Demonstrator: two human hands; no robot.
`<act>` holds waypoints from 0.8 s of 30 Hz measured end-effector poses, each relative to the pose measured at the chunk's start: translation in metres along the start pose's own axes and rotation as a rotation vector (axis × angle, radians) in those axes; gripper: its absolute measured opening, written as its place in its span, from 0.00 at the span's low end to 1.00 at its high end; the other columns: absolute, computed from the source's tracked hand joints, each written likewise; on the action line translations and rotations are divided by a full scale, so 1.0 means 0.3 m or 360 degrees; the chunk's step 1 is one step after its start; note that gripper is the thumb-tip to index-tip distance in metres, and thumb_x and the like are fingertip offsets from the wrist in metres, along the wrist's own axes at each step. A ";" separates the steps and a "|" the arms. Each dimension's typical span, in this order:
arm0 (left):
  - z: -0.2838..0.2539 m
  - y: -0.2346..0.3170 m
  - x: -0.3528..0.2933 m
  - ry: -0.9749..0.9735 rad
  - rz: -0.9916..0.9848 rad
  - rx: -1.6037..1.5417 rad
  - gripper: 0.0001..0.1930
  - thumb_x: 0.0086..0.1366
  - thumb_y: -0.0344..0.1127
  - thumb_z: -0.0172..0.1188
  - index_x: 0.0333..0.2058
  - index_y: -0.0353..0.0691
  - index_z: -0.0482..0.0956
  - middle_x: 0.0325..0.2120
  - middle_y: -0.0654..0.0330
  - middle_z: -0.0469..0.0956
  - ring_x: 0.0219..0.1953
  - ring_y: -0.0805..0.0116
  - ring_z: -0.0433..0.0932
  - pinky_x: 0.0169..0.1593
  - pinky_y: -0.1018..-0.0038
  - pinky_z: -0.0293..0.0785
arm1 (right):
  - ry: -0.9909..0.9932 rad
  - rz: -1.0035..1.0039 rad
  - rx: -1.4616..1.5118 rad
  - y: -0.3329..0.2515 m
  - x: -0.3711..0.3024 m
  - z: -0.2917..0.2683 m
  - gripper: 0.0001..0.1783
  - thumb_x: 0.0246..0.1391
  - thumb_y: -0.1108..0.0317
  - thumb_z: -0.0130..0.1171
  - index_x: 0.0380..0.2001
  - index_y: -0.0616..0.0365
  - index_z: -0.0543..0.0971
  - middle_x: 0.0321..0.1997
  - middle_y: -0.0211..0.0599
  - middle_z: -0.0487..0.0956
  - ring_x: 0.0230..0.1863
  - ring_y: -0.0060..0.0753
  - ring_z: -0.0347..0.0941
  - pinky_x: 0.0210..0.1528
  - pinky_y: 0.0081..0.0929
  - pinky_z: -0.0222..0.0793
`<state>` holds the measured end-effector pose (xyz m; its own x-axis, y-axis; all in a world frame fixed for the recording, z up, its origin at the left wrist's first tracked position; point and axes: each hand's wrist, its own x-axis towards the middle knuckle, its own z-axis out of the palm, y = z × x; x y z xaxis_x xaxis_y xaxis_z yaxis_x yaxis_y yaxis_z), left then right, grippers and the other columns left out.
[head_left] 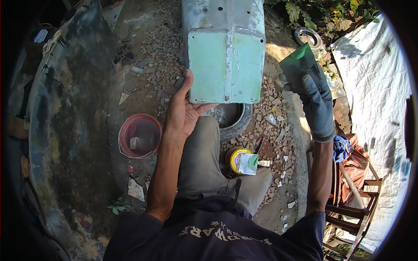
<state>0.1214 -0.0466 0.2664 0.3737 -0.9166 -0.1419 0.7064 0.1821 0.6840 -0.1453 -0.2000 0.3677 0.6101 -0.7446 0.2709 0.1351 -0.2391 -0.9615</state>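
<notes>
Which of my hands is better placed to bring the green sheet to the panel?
Right hand, probably: it holds the green sheet, just right of the panel. Your left hand is occupied holding the panel's lower left corner.

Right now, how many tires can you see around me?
2: the near tire, partly covered by the pale green panel, and the far tire, beyond the gloved right hand. More may be hidden.

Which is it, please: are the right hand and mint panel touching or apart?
Apart: the head view shows ground between the right hand and mint panel.
</notes>
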 end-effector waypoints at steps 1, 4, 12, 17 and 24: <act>0.003 0.009 0.002 0.0042 -0.0024 0.0013 0.34 0.78 0.57 0.53 0.69 0.36 0.65 0.60 0.47 0.78 0.60 0.53 0.82 0.61 0.51 0.83 | -0.0014 0.0004 0.0007 -0.011 0.028 -0.001 0.24 0.75 0.61 0.54 0.68 0.60 0.74 0.65 0.40 0.80 0.60 0.39 0.81 0.61 0.39 0.77; -0.010 0.036 0.012 -0.0041 -0.0033 -0.0038 0.33 0.79 0.56 0.52 0.70 0.35 0.65 0.61 0.47 0.78 0.60 0.52 0.82 0.60 0.50 0.84 | -0.0459 -0.1054 -0.1651 -0.092 0.117 -0.011 0.21 0.67 0.65 0.59 0.62 0.49 0.81 0.63 0.36 0.80 0.68 0.45 0.71 0.70 0.50 0.67; -0.119 0.078 -0.041 0.0038 -0.0058 -0.0009 0.34 0.80 0.56 0.49 0.70 0.32 0.62 0.61 0.43 0.77 0.60 0.50 0.82 0.58 0.51 0.86 | -0.1082 -0.1844 -0.2347 -0.103 0.213 0.191 0.26 0.46 0.60 0.67 0.52 0.28 0.86 0.62 0.27 0.80 0.66 0.43 0.73 0.69 0.51 0.70; -0.125 0.049 -0.034 0.0055 -0.0035 -0.0040 0.35 0.78 0.56 0.55 0.69 0.32 0.66 0.59 0.45 0.79 0.57 0.55 0.84 0.56 0.55 0.87 | -0.1201 -0.1998 -0.2234 -0.079 0.259 0.265 0.27 0.43 0.60 0.69 0.51 0.28 0.86 0.64 0.26 0.78 0.68 0.43 0.71 0.72 0.52 0.68; -0.107 0.072 -0.032 0.0033 -0.0017 -0.0001 0.36 0.77 0.58 0.55 0.69 0.31 0.67 0.59 0.46 0.80 0.56 0.56 0.85 0.56 0.56 0.87 | -0.1219 -0.1953 -0.2323 -0.031 0.259 0.232 0.25 0.47 0.59 0.66 0.52 0.28 0.86 0.66 0.27 0.77 0.70 0.43 0.69 0.73 0.52 0.67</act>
<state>0.1525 -0.0226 0.2595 0.3787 -0.9109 -0.1637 0.7106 0.1728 0.6821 -0.0447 -0.2123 0.3944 0.8910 0.4225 0.1661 0.2875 -0.8083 0.5138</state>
